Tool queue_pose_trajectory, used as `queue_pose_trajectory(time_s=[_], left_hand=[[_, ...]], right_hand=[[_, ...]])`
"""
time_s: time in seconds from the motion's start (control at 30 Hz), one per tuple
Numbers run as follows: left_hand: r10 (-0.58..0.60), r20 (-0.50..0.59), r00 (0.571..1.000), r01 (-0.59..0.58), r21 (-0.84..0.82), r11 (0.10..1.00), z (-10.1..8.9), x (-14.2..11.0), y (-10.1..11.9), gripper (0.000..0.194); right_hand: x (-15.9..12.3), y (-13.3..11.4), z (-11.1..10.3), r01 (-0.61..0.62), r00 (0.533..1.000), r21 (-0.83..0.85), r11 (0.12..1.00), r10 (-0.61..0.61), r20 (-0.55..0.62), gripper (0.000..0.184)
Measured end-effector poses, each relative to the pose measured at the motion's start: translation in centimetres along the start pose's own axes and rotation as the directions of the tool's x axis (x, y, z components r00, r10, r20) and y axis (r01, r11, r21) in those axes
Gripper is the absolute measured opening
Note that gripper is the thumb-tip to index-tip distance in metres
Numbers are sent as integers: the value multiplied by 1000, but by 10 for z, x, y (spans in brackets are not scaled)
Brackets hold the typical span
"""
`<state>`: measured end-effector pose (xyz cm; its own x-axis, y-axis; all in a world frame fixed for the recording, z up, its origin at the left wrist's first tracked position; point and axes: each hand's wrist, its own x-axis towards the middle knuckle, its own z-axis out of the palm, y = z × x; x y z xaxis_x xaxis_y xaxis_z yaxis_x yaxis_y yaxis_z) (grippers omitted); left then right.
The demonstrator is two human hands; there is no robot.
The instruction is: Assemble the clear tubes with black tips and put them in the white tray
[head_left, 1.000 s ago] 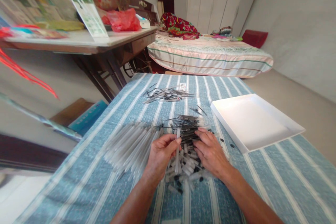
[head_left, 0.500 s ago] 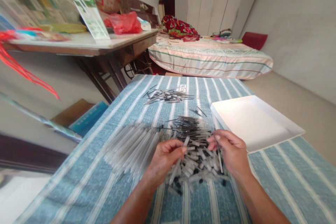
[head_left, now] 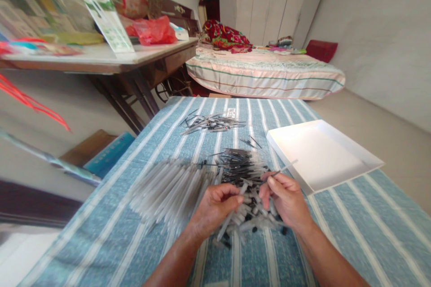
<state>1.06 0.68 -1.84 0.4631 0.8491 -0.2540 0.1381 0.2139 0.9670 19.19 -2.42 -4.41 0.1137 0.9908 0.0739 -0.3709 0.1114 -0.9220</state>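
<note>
"What's the left hand point(head_left: 218, 206) doing?"
"Pinching a clear tube point(head_left: 226, 224) between thumb and forefinger, aslant over the caps point(head_left: 242, 217)."
"And the right hand point(head_left: 286, 195)?"
"Fingers half curled, thumb pressed on a thin rod point(head_left: 288, 167); its pale end points up toward the tray point(head_left: 330, 157)."
"What's around them?"
"Dark refills point(head_left: 235, 163) just beyond, a heap of tubes point(head_left: 164, 188) to the left, a small mixed pile point(head_left: 215, 122) farther back, all on striped cloth point(head_left: 370, 224)."
</note>
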Motion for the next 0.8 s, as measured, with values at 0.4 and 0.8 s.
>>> queue_pose_trajectory(time_s=[0.4,0.8], left_hand=[[54,110,992,-78,230,970,1,1,0,21],[54,136,989,-78,180,981,1,-1,-3,20]], right_hand=[[3,-6,4,14,995,132,991,-1,-97,12],[1,-3,3,-72,996,130,989,79,-48,15]])
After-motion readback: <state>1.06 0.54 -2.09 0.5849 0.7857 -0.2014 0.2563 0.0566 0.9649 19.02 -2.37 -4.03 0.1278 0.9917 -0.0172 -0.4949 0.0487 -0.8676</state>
